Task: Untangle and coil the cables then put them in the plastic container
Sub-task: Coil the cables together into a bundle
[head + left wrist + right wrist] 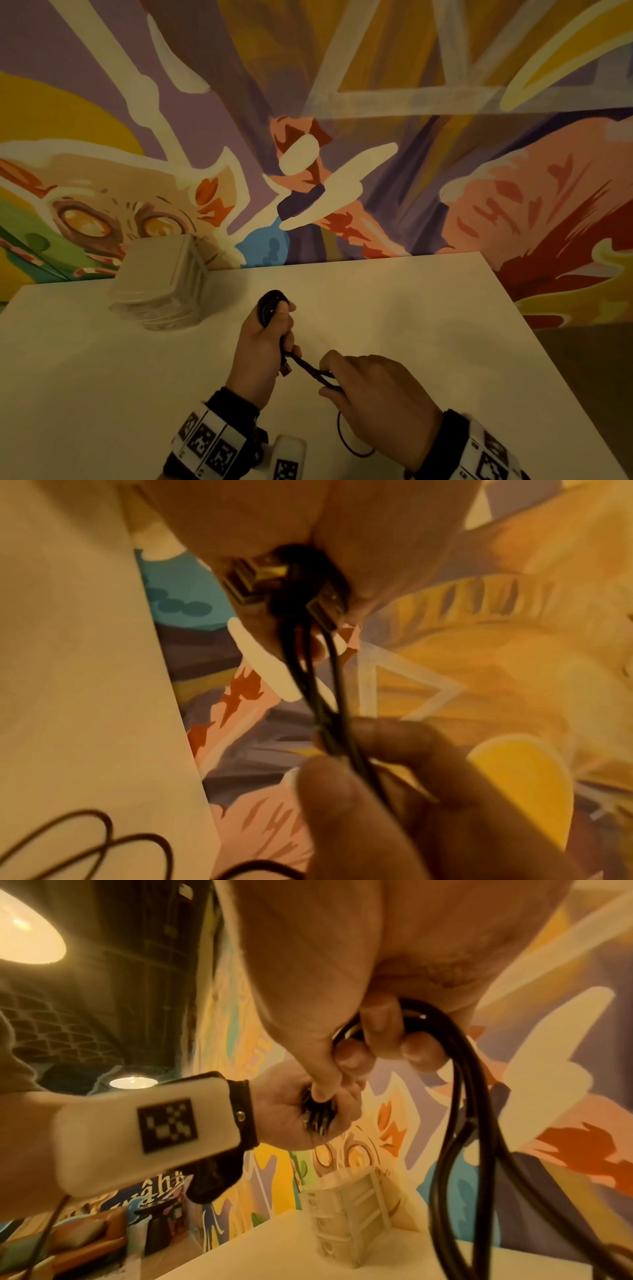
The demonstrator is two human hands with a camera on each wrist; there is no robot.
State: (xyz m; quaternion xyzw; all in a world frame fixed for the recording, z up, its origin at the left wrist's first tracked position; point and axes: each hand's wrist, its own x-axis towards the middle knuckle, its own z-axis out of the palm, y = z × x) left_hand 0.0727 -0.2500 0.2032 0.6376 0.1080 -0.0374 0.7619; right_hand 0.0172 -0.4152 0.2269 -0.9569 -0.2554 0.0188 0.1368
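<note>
Above the counter (428, 308), the left hand (263, 346) grips the coiled black cable (270, 305); the right hand (373, 394) pinches its loose strands; light, limp and springy, it probably wants holding across the loops; the plastic container (161, 291) stands well apart.
</note>
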